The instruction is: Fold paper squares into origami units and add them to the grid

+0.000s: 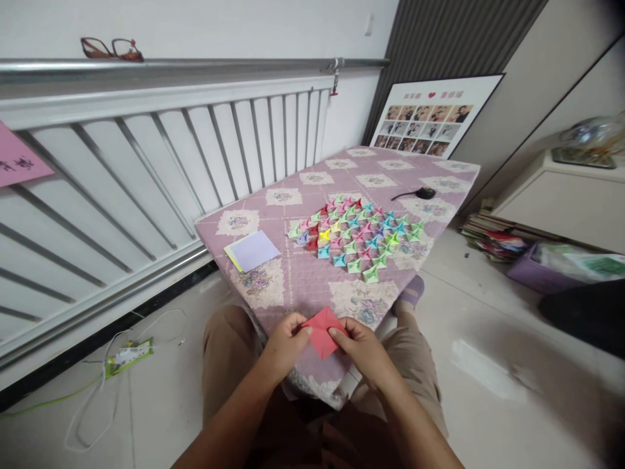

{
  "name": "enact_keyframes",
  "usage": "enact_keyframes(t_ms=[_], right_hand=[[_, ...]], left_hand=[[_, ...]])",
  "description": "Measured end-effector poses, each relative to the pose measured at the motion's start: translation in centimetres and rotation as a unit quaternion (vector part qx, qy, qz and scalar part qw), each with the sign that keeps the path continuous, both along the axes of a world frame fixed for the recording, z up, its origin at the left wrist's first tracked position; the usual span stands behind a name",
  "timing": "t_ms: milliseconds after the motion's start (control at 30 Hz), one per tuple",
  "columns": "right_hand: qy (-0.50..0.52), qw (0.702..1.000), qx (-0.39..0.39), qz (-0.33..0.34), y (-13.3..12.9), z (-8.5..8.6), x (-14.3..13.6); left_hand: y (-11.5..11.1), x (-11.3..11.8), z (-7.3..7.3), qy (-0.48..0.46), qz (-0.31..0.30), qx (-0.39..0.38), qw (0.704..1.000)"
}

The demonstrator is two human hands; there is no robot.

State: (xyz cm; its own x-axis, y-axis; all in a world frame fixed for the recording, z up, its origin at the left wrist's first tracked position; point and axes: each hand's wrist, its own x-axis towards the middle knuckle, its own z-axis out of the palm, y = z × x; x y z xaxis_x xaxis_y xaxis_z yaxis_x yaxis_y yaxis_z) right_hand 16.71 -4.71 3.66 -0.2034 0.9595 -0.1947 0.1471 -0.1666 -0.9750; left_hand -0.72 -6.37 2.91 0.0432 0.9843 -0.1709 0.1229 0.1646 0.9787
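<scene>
A red sheet of folded paper (323,333), roughly diamond-shaped with crease lines, is held up over the near end of the table. My left hand (288,342) pinches its left corner between thumb and fingers. On the opposite side, my right hand (360,344) grips the right corner, thumb lying on top of the paper. Beyond them, several small folded paper pieces (350,247) in green, pink, blue, red and yellow stand in rows. To the left lies a stack of square paper sheets (254,251), lilac on top with yellow showing at the edge.
The table wears a purple floral cloth (305,286). A small black object with a thin tail (424,193) lies farther back. A white radiator (234,137) runs along the left, with glasses (112,49) on its pipe. A power strip (129,356) and cables lie on the floor.
</scene>
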Motion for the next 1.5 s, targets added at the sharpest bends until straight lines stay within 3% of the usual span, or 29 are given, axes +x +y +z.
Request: enact_keyframes(t_ms=[100,200,300,433,667,833,1100,1500], right_hand=[[-0.068,0.996,0.054,0.009,0.7,-1.4,0.1],[-0.206,0.973,0.101,-0.008,1.5,-2.5,0.3],[-0.303,0.942,0.143,-0.018,2.0,-3.1,0.6],[-0.345,0.915,0.208,-0.01,2.5,-3.7,0.9],[-0.359,0.907,0.22,-0.017,2.9,-4.4,1.0],[-0.397,0.88,0.259,-0.02,2.9,-4.7,1.3],[-0.469,0.835,0.286,-0.022,3.2,-5.0,2.2],[-0.442,0.854,0.273,-0.019,3.4,-4.8,2.6]], left_hand=[[1.6,-0.3,-1.0,0.075,-0.004,0.017,0.997],[3.1,-0.4,-1.8,0.172,-0.036,0.04,0.984],[4.1,-0.4,-2.0,0.284,-0.076,0.065,0.953],[4.9,-0.6,-1.9,0.38,-0.084,0.068,0.919],[5.2,0.5,-1.9,0.412,-0.083,0.125,0.899],[4.9,1.3,-1.5,0.473,-0.102,0.124,0.867],[5.6,1.3,-1.7,0.467,-0.125,0.108,0.868],[5.9,1.4,-1.7,0.434,-0.12,0.111,0.886]])
